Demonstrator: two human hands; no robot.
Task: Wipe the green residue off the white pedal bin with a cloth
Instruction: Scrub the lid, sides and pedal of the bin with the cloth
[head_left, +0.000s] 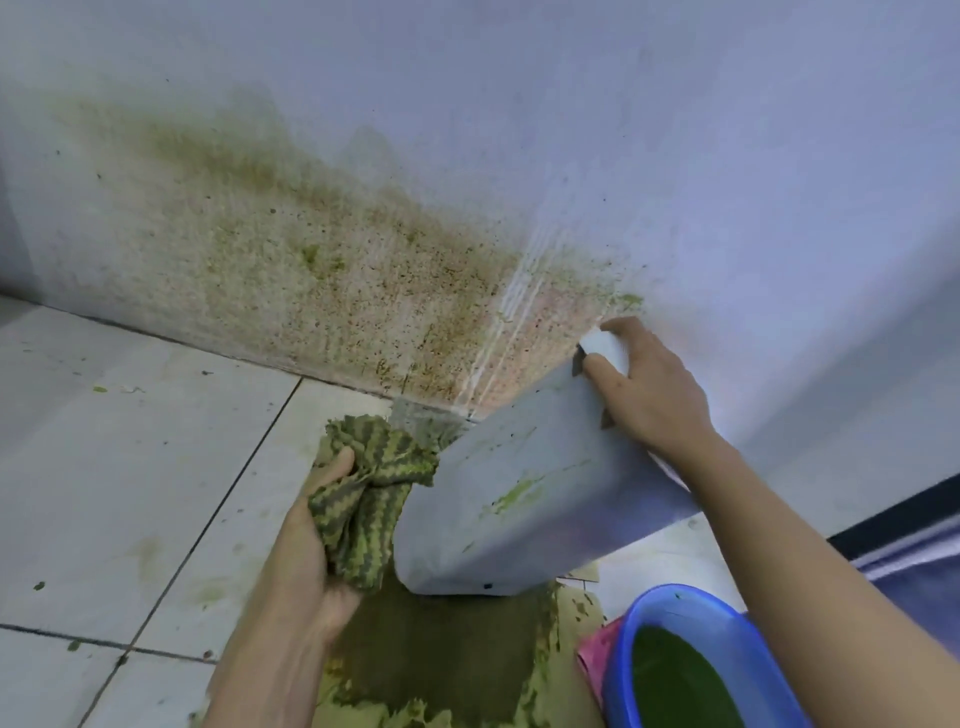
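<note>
Two surfaces frame the work area: a white wall and a floor of pale tiles with dark grout lines. A wide green-brown spatter stain covers the lower wall and reaches down to the floor joint; pale vertical streaks cut through its right side. Green flecks lie scattered over the tiles.

The white pedal bin is tilted, its upper end leaning toward the wall and its lower, nearer end just above the floor. A green residue smear and thinner green marks show on the side facing the camera.

Right hand: fingers curled round a white projecting part at the bin's upper end, gripping it close to the wall. Whether this part is the pedal cannot be told.

Left hand: fingers closed round a bunched cloth with a green and grey zigzag pattern. The cloth's upper folds touch the bin's left edge.

Below the bin's lower end, a brownish-green patch with ragged yellow-green edges covers the floor. To its right stands a blue basin holding dark green liquid, partly hidden behind the right forearm. A pink item lies against the basin's left side. A dark band runs along the far right edge.
</note>
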